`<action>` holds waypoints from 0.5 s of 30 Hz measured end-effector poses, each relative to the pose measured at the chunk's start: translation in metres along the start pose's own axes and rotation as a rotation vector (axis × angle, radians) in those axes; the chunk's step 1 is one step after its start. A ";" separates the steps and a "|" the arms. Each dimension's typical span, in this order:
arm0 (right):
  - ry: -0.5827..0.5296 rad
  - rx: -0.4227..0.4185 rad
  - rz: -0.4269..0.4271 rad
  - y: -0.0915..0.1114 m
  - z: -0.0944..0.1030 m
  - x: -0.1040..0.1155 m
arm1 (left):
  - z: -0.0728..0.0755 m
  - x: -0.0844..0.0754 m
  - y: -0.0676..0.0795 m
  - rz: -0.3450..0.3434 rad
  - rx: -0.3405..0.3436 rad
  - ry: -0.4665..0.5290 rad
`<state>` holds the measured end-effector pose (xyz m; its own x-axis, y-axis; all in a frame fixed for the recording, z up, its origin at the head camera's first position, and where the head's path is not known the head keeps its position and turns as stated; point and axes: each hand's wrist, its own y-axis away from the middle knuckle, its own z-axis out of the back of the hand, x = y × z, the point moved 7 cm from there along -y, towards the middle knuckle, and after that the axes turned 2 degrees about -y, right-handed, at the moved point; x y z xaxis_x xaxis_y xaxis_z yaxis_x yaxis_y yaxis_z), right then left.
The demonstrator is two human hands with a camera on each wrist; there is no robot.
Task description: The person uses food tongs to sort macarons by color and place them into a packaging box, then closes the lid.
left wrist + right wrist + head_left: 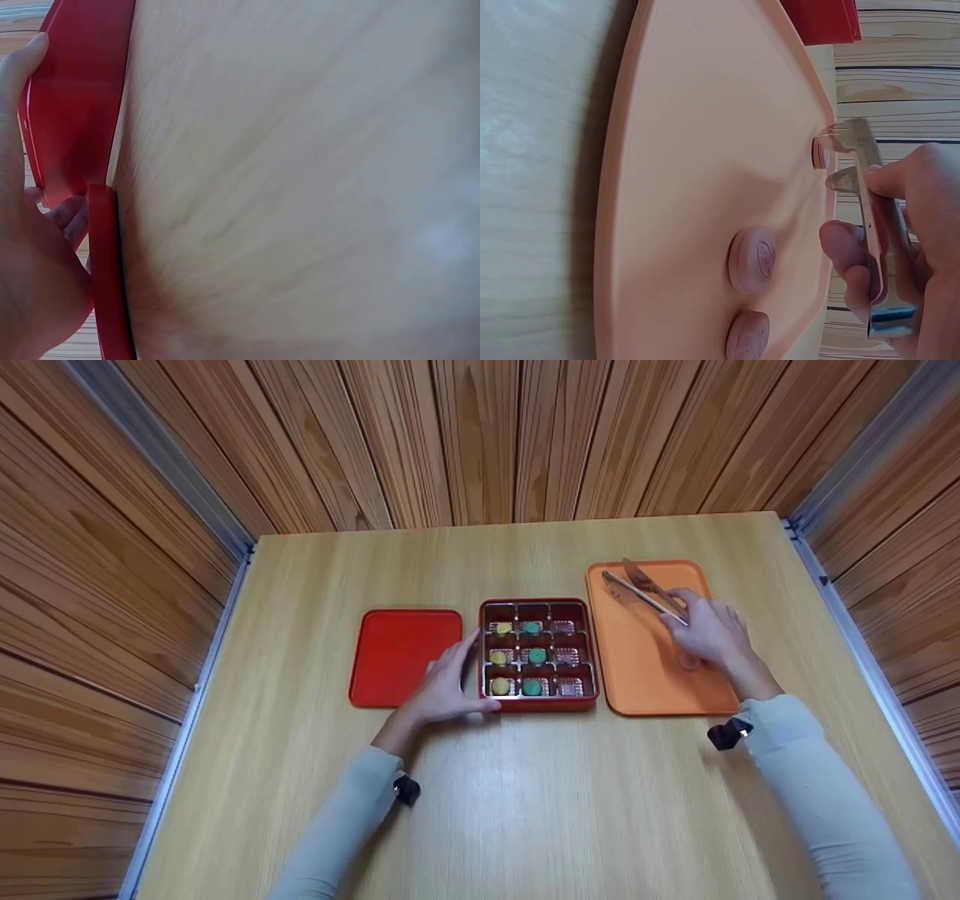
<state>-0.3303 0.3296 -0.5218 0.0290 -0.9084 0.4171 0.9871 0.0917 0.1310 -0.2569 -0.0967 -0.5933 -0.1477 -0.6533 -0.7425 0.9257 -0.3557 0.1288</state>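
Observation:
A red box (540, 706) with a divided insert holds yellow round pieces (500, 686) in its left column and green ones (532, 687) in the middle column. In the right column bare plastic bottoms show. My left hand (442, 690) rests against the box's near left corner, thumb at the front wall (82, 90), fingers extended along the left side. My right hand (709, 634) grips metal tongs (651, 600) over the orange tray (652, 690). The tongs' arms stand apart, their tips close by a pink round piece (820, 154). Two more pink pieces (751, 260) lie on the tray.
A flat red lid (401, 656) lies left of the box, partly beneath my left hand in the head view. The tray stands close along the box's right side. Wooden plank walls (480, 442) enclose the back and sides of the table (525, 802).

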 end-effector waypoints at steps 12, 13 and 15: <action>-0.008 0.040 0.001 -0.006 -0.002 0.000 | 0.000 0.000 0.000 0.007 -0.001 -0.002; -0.009 0.035 0.000 -0.006 -0.002 0.001 | 0.000 0.000 -0.001 0.007 0.001 -0.002; -0.004 0.020 0.003 -0.007 -0.002 0.002 | 0.000 0.000 -0.001 0.002 0.000 0.004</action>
<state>-0.3367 0.3265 -0.5233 0.0317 -0.9066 0.4209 0.9837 0.1029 0.1476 -0.2575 -0.0963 -0.5937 -0.1441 -0.6513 -0.7450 0.9258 -0.3545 0.1309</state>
